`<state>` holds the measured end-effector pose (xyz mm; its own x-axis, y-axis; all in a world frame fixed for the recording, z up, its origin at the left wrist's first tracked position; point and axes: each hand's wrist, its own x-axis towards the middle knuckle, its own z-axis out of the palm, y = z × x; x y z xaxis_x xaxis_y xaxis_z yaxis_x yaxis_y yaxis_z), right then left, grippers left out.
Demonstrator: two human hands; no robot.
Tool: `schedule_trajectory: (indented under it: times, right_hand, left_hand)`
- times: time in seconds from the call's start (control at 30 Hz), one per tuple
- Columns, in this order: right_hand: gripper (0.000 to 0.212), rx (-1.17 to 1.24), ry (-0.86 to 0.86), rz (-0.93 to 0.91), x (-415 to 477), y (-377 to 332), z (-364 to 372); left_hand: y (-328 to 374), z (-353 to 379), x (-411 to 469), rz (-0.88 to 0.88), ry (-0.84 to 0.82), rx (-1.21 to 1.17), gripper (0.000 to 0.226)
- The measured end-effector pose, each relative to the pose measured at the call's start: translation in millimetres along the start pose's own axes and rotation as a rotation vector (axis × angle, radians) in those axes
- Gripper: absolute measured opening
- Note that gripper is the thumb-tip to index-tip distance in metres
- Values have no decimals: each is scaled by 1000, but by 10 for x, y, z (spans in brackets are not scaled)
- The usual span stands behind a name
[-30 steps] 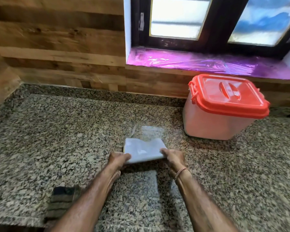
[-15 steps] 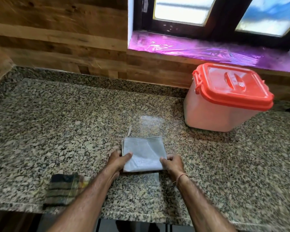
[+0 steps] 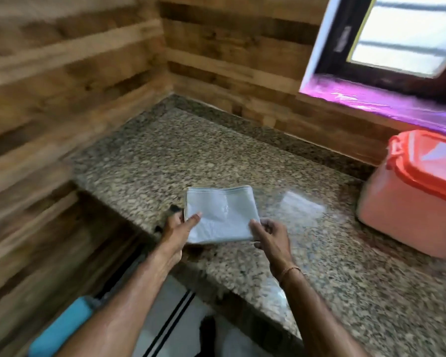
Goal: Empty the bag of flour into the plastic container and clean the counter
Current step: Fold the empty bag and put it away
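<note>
A folded flat white flour bag point(image 3: 220, 213) is held above the granite counter point(image 3: 180, 155) near its front edge. My left hand point(image 3: 176, 228) grips the bag's left side with the thumb on top. My right hand point(image 3: 270, 233) pinches its right corner. The plastic container point(image 3: 407, 204) with its orange lid point(image 3: 428, 163) shut stands at the right, against the back wall. A dark striped cloth point(image 3: 172, 211) peeks out behind my left hand, mostly hidden.
Wooden walls point(image 3: 74, 99) close the counter's left and back sides. A window sill covered in purple film point(image 3: 387, 101) runs above the container. Below the counter edge lies a pale floor and a blue object point(image 3: 64, 328) at lower left.
The bag has been lifted off the counter and carried left. The view has swung left and down, so the container now sits at the right edge and the floor shows.
</note>
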<state>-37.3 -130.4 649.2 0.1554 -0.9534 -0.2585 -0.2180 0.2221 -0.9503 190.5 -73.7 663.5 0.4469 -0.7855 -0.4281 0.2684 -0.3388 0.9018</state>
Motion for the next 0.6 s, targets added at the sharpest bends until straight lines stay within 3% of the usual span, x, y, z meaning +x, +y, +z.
schedule_trajectory:
  times: [0.13,0.23,0.37,0.6]
  right_hand:
    - [38,-139,-170,-134,-350,-120,779]
    - [27,-272,-288,-222,-680,-157,1341]
    - [28,-523,-474,-334,-1081,-98,2091]
    - [32,-787,-697,-235,-1654,392,3579]
  left_hand:
    - [-100,-1008,-610,78,262,-124,16]
    - [-349,-1775,-968,69,472,-177,4]
    - [-808,-2749,-1470,23,746,-215,16]
    - [-1685,-4143,-2063,-109,1041,-314,25]
